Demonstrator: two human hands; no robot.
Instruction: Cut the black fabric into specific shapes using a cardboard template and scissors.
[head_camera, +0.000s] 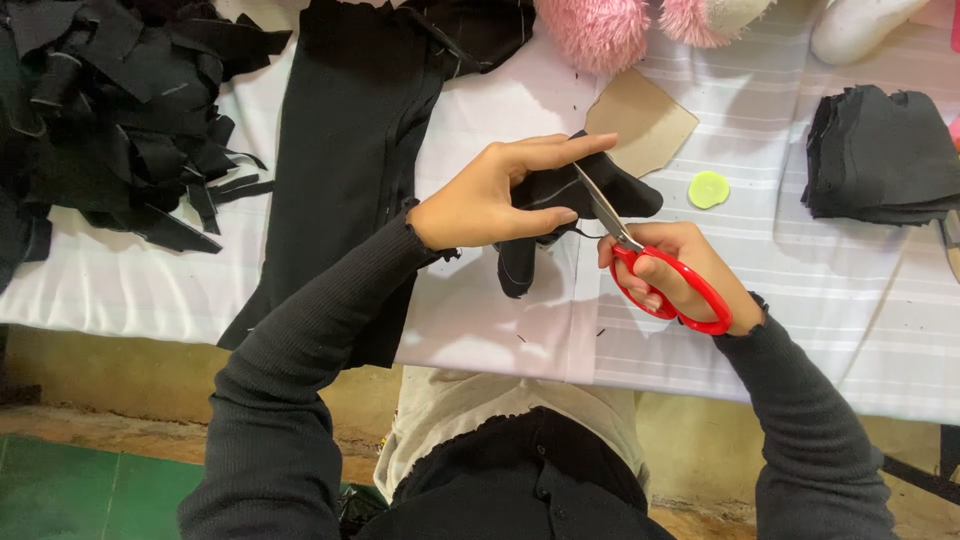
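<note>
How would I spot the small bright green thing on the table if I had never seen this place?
Start at the white striped tablecloth and find the right hand holding red scissors. Just above that hand, right of the tan paper pattern, lies the green disc. It is the only lime-coloured, flat, round thing among black fabric.

A single head-worn camera looks steeply down, close over the cloth-covered table (800, 300) edge and the wearer's lap.

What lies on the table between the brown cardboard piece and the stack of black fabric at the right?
In the head view, a small green disc lies there on the striped cloth.
</note>
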